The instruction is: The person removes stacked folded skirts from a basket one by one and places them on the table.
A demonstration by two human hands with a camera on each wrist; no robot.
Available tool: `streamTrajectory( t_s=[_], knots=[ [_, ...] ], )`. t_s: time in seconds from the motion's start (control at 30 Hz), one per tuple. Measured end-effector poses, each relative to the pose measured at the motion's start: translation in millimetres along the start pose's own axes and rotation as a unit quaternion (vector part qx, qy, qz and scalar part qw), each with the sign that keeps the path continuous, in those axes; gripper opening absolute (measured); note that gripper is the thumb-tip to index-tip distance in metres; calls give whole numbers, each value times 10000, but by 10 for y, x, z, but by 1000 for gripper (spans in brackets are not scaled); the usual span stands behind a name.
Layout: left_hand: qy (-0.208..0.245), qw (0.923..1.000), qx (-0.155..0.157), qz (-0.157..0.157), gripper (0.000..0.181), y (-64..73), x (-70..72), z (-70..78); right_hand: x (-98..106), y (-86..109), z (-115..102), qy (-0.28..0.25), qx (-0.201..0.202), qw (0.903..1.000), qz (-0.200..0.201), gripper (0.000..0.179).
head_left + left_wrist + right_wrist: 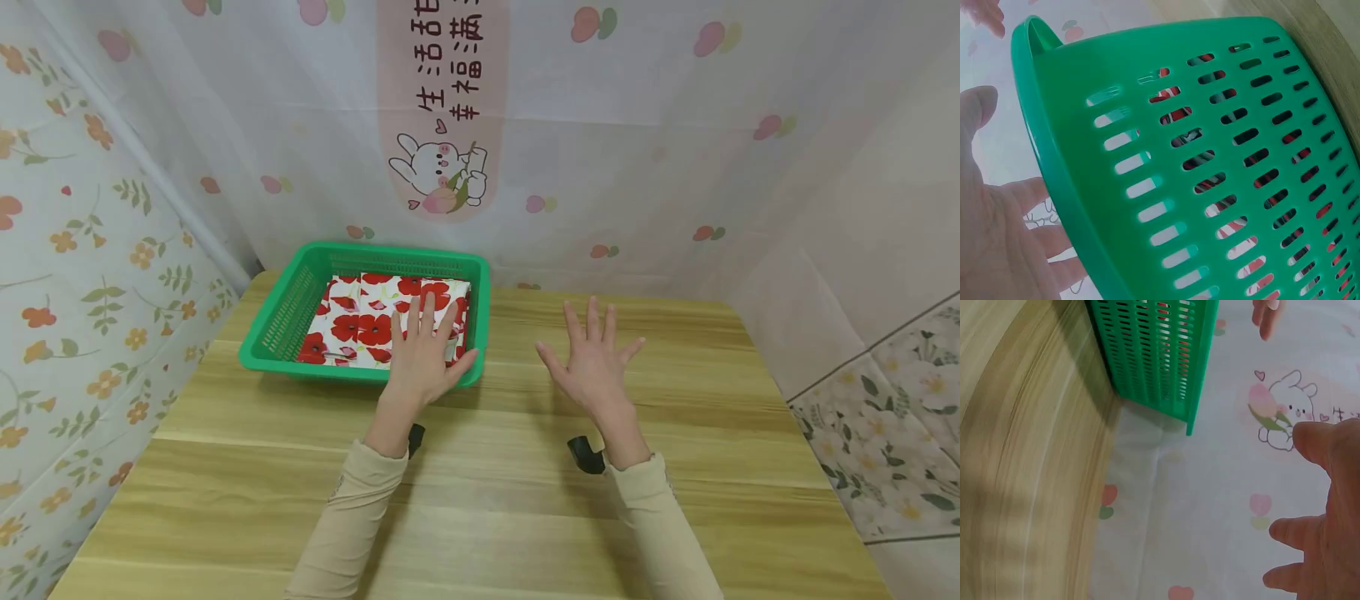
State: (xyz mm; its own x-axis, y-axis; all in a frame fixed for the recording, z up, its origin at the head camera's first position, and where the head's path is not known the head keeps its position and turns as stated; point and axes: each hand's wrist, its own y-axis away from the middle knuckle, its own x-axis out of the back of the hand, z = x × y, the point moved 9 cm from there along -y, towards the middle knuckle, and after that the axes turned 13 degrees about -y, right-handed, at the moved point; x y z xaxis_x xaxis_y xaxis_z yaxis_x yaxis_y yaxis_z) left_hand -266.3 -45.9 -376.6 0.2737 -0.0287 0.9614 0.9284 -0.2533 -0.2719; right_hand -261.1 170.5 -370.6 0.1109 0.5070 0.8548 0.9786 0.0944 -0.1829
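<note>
A green plastic basket (281,364) with slotted sides stands at the back left of the table. Inside it lies folded white cloth with red poppies (345,327). My left hand (422,358) is spread with straight fingers above the basket's near right corner, holding nothing. In the left wrist view the basket's slotted wall (1085,175) fills most of the picture, with the left hand (1007,244) beside its rim. To the right of the basket, my right hand (596,371) hovers over the table, fingers spread and holding nothing; the right wrist view shows this hand (1329,519) against the curtain.
The wood-grain table (495,517) reaches back to a white curtain (637,183) printed with fruit and a rabbit. A flower-patterned cloth (105,275) hangs along the left side. On the right is a pale wall with a floral panel (892,433).
</note>
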Motion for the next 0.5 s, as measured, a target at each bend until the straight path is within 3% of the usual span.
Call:
streamTrajectory(
  t_s=[0.23, 0.37, 0.5],
  knots=[
    [236, 9990, 241, -309, 76, -34, 26, -219, 9, -96, -216, -248, 491, 9982, 256, 75],
    [323, 9975, 451, -428, 77, -75, 111, -477, -6, -188, -413, -913, 904, 9910, 364, 67],
    [410, 9949, 682, -623, 73, -106, 185, -789, -77, -299, -580, -1529, 1015, 9827, 257, 62]
  ],
)
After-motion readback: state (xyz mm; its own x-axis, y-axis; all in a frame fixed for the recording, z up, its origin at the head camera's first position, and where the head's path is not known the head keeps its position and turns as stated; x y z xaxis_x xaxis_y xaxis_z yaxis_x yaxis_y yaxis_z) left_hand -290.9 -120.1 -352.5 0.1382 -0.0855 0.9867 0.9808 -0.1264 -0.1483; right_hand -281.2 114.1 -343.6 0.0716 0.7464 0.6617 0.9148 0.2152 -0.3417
